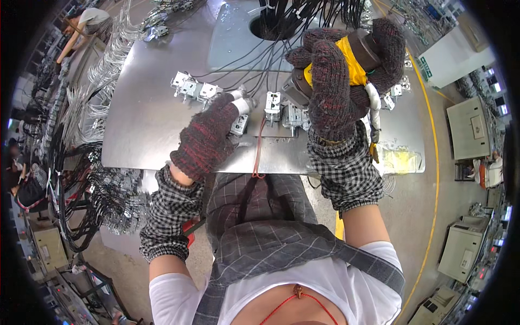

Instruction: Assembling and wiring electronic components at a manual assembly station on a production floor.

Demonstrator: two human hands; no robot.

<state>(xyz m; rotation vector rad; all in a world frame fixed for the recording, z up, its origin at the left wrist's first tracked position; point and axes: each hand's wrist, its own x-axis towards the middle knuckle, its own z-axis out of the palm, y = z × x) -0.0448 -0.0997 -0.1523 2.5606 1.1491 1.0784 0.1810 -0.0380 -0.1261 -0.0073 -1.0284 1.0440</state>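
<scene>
My right hand, in a dark knitted glove, wraps round a dark handheld power tool bound with yellow tape. The tool's blunt end sits above the silvery metal units on the table. My left hand, gloved alike with white-wrapped fingertips, is closed on a small metal unit, mostly hidden beneath the fingers. Right of those fingertips lies another metal unit, and beyond it a wider one. More metal units lie in a row left of my left hand. Thin black cables run to the units.
The metal table carries a grey raised plate with a round cable hole. A reddish cord hangs over the front edge. Bundled cables hang at left. Another person bends over at far left; cabinets stand at right.
</scene>
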